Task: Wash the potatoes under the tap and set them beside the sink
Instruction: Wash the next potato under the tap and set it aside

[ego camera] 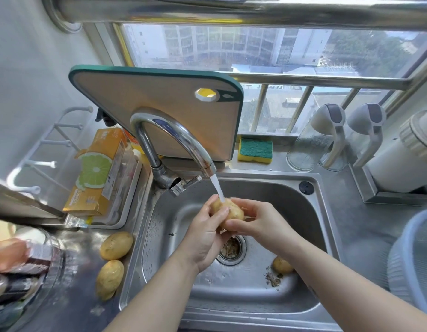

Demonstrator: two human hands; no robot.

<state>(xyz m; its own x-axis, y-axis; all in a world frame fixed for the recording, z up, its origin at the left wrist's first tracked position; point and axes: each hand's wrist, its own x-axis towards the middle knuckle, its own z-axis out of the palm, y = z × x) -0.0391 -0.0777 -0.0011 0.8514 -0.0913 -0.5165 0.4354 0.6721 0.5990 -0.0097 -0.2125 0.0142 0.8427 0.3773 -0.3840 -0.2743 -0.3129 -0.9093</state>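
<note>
Stainless tabletop (365, 226) under a window (231, 49), with the sink (303, 212) set into it. Tap (174, 144) running; the stream hits the held potato (228, 209) above the drain strainer (231, 248). Left hand (205, 233) cups it from the left, fingers curled round it. Right hand (258, 221) grips its right end, fingers wrapped on. Upper potato (116, 245) and lower potato (109, 279) lie on the tabletop just left of the sink. Small potato (282, 264) sits in the basin, right of the strainer. Cutting board (159, 109) leans behind the tap; sponge (255, 149) on the ledge to its right.
</note>
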